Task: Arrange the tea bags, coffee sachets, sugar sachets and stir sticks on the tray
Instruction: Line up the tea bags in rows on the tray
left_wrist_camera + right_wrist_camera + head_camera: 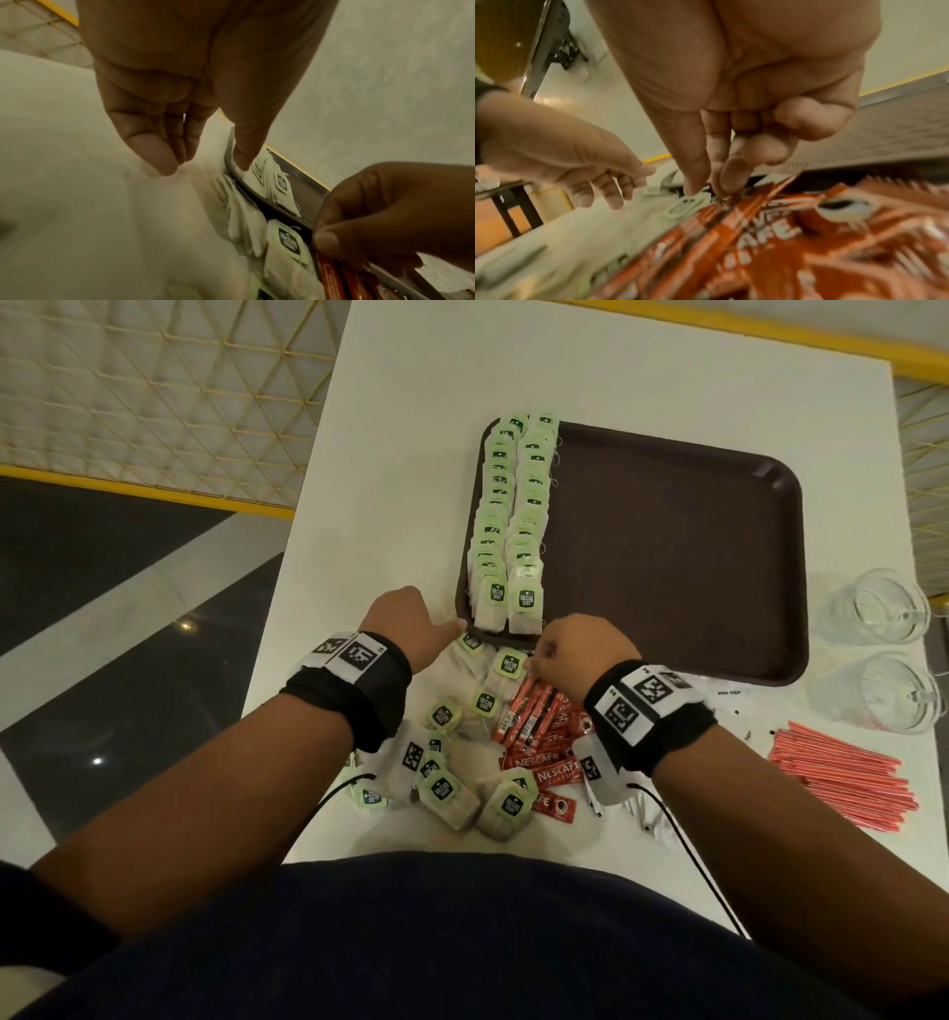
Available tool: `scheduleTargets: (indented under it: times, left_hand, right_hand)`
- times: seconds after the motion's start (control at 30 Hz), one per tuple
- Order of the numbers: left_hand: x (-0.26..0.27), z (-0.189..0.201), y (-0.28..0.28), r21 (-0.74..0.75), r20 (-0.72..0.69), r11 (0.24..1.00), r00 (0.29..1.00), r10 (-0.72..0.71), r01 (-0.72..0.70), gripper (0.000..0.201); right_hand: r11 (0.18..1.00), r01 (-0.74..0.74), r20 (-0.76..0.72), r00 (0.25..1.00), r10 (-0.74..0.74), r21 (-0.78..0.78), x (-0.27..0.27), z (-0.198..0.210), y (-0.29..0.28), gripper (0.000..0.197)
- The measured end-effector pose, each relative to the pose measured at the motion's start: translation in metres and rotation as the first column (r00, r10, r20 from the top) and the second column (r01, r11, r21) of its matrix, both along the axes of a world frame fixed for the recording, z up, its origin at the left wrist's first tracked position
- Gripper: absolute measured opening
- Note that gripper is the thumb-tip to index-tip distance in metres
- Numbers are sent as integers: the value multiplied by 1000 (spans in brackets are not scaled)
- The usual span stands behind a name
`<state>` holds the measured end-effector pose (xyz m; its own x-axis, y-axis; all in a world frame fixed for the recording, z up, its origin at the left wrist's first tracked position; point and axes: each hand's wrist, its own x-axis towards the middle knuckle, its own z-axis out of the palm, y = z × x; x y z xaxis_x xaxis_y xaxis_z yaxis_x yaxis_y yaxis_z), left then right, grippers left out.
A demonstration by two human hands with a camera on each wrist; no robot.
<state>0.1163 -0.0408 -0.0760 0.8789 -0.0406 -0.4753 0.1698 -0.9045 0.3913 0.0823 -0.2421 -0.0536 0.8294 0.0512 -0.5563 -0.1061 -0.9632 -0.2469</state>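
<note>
A dark brown plastic tray (667,546) sits in the upper middle of the head view, on a white table (400,454). Two neat rows of green-tagged paper tea bags (513,516) fill the tray's left side.

The left hand (411,629) is at the tray's near left corner. Its fingers (164,154) hang loosely bent and hold nothing. Its thumb points out and touches the tray's edge by the front tea bag.

The right hand (580,654) is just below the tray's near edge. Its thumb and first fingers (734,174) come together in a pinch at the tag of a loose tea bag (508,665), right where the red coffee sachets (534,731) start. I cannot tell for sure if it has hold of the tag or a sachet.

More loose tea bags (447,793) lie in a pile in the lower middle. Red stir sticks (842,778) lie at the lower right, with two clear glass cups (883,654) above them.
</note>
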Motion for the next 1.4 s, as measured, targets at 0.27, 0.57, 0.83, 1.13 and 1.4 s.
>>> scheduleTargets:
  times: [0.27,0.57,0.83,1.13,1.4]
  left_hand:
    - [-12,-12,-21,-30,-14,999,999,-32,32,57]
    - [-21,-13,-3,-134,-60,991,998,-35,26,32]
    - [-27,-14,11,-202,-77,978,994,-75,58,21]
    - [-27,-8,17,-222,-76,971,992,-104,85,17]
    - [-22,-3,24,-398,-43,917,999,21,-36,9]
  right_hand:
    - [977,-26,16,999,30,-213,-17,-5,25,26]
    - [999,-18,49,999,20,-40,-27,-3,29,37]
    - [995,-64,61,996,69,-70,-26,-4,38,42]
    - [990,-140,10,990,140,-33,-22,-8,47,26]
    - [976,-34,106,994,11,214,-15,-10,37,9]
